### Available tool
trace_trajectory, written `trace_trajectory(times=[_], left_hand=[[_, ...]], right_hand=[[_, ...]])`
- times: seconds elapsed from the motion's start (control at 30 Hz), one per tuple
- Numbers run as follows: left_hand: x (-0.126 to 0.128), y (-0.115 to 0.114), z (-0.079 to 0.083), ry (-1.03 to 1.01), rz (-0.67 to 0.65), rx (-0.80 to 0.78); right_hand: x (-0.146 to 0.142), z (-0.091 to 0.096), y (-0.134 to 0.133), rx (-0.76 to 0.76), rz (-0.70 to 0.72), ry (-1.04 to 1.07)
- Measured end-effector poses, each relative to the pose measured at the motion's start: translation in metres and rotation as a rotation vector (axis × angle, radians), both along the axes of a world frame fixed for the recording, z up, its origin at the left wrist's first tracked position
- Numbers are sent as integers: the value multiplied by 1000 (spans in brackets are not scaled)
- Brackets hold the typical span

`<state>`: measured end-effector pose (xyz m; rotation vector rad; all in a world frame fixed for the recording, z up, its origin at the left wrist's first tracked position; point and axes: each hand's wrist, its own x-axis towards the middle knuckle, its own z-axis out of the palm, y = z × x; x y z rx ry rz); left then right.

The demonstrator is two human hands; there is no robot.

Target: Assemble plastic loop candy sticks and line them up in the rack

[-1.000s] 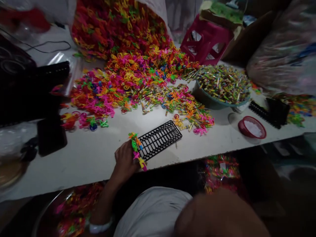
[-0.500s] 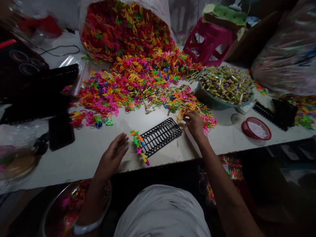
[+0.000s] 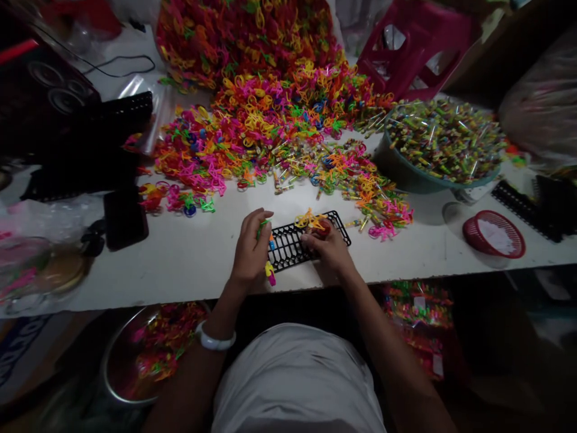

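A black plastic grid rack lies on the white table in front of me. My left hand is at its left end, fingers stretched out and thumb apart, beside small coloured plastic pieces on that end. A yellow and magenta piece sticks out below the hand; a bit of green shows between thumb and fingers. Over the rack's right half, my right hand has its fingers closed on small yellow-orange plastic pieces. Its fingers partly hide the rack and the pieces.
A large heap of bright plastic pieces spreads behind the rack. To the right stand a green basin of small wrapped tubes and a red basket. A phone lies left. Below the table edge is a metal bowl.
My right hand has moved left from the heap's edge to over the rack, bringing yellow-orange pieces. My left hand has moved right to the rack's left end. The view has shifted slightly.
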<state>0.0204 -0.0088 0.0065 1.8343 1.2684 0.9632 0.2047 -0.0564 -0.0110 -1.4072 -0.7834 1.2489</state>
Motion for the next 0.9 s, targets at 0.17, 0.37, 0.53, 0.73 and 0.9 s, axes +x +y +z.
trace_trajectory(times=[0.17, 0.37, 0.53, 0.73, 0.9], left_hand=[[1, 5, 1, -17, -69, -53], [-1, 0, -3, -51, -22, -88], [-3, 17, 6, -138, 22, -181], [10, 37, 13, 144, -207, -27], [11, 36, 2, 182, -178, 47]], right_hand=[[-30, -13, 18, -2, 86, 92], [-45, -30, 34, 161, 132, -384], [-42, -28, 29, 286, 248, -778], [-55, -37, 27, 160, 371, -1068], [-38, -31, 34, 268, 336, -960]])
